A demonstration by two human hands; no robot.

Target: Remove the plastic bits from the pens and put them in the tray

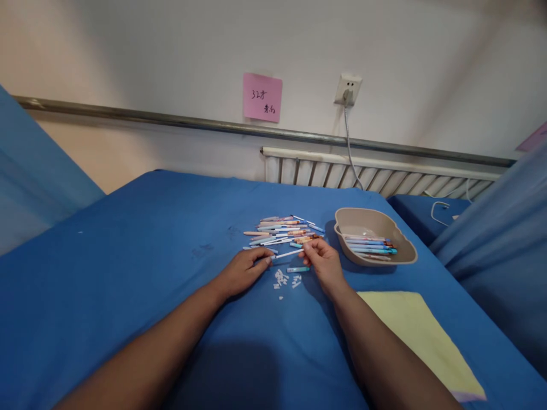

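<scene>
Between my two hands a thin white pen refill [289, 254] is stretched out almost level. The fingers of my left hand [243, 272] pinch its left end, and my right hand [325, 265] grips the other end between thumb and fingers. Just below the refill lies a short teal pen part [298, 269]. Nearer to me are several tiny white pieces [280, 278] in a loose scatter. Beyond my hands spreads a pile of pens and pen parts [280, 230] in pale blue, peach, pink and white.
A beige plastic basket [371, 213] holding several assembled pens [370, 246] stands to the right of the pile. A yellow cloth [414, 324] lies at the front right on the blue-covered table [128, 256]. Behind are a radiator [307, 168] and a plugged-in cable [348, 134].
</scene>
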